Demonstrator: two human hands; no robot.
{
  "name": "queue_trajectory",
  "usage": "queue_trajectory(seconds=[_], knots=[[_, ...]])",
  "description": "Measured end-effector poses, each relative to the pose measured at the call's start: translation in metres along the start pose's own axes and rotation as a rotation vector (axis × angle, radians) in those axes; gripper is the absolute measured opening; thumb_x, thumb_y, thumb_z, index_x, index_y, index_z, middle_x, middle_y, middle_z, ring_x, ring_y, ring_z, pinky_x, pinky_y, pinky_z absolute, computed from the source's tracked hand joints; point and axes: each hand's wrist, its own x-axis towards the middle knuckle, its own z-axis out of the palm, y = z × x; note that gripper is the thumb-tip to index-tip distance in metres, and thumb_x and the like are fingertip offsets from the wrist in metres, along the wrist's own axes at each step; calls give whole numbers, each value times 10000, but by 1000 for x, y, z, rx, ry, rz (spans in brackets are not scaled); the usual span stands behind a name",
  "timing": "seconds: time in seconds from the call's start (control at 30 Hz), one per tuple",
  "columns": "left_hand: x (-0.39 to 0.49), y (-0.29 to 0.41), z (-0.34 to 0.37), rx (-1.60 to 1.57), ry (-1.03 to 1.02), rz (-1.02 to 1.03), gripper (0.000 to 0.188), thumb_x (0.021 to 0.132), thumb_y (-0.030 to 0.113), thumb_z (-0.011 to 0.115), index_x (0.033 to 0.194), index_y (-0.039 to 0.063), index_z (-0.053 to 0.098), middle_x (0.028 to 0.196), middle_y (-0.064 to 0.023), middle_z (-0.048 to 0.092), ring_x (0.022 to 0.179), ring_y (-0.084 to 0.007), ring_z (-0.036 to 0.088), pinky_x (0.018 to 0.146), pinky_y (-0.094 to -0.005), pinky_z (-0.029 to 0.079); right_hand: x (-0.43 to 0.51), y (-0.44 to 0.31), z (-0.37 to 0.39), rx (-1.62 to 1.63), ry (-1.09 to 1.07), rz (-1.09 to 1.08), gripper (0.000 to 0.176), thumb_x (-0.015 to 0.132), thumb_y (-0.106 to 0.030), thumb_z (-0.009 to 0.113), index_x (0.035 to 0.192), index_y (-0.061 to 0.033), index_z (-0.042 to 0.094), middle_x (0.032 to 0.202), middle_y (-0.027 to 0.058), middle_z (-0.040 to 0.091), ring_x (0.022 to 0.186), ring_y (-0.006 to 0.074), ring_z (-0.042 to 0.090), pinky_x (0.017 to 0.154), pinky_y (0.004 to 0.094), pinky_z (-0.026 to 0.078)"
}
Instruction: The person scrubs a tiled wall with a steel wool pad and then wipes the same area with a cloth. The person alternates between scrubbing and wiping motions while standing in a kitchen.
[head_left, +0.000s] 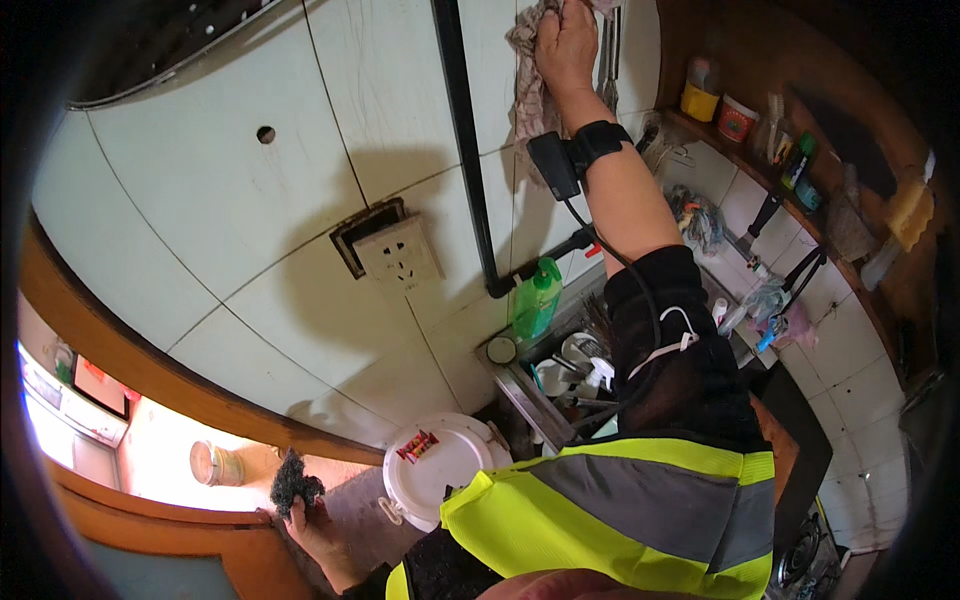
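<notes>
At the top of the view, my right hand (570, 49) grips a crumpled beige cloth (534, 112) against the white tiled wall (390, 90). The cloth hangs down below my fingers, and a black device is strapped to that wrist. Some metal utensils (611, 64) hang just beside this hand. Low on the left, my left hand (309, 525) holds a dark, tangled scouring pad (291, 484) out near the door frame. Between my two arms, a socket plate (397, 255) hangs loose from its opening in the tiles.
A black pipe (469, 150) runs down the wall to a green pump bottle (537, 300). Dishes (577, 349) fill the sink (517, 382) below. A white lidded bucket (442, 469) carries a red wrapper (417, 446). Jars stand along a wooden shelf (795, 199) on the right.
</notes>
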Motion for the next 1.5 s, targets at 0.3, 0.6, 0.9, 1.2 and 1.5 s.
queue_trajectory(seconds=[0.3,0.6,0.9,1.2,1.5], knots=[[1,-6,-12,16,-26,-34,341,853,114,619,1182,37,574,1078,-55,642,910,-176,618,718,-248,478,-80,20,-12,-89,57,138,417,886,-100,474,1260,85,473,1199,290,518,1122,429,479,970,443,385],[5,-10,-3,-8,-143,-33,345,850,102,623,1180,19,564,1081,-76,642,909,-192,636,716,-258,520,-199,12,-38,-76,-79,472,522,929,-132,421,1351,143,287,1417,332,291,1320,465,274,1121,474,193],[5,-12,-10,7,-118,-48,321,853,92,620,1162,22,567,1069,-84,647,910,-196,636,697,-256,521,-255,35,-34,-142,-3,846,511,917,-150,381,1335,138,316,1405,327,319,1322,442,290,1130,441,194],[-4,-8,3,-14,-140,-35,350,845,90,626,1181,19,561,1083,-82,639,899,-191,625,693,-252,511,-321,82,-48,-224,-237,1381,419,896,-127,399,1220,135,448,1284,325,463,1209,417,443,1078,417,293],[-3,-4,5,55,-120,-43,333,852,102,625,1165,2,575,1067,-97,651,904,-199,638,705,-256,527,-205,96,-53,-27,-27,683,529,906,-174,437,1360,87,370,1409,287,373,1326,413,326,1125,420,234]])
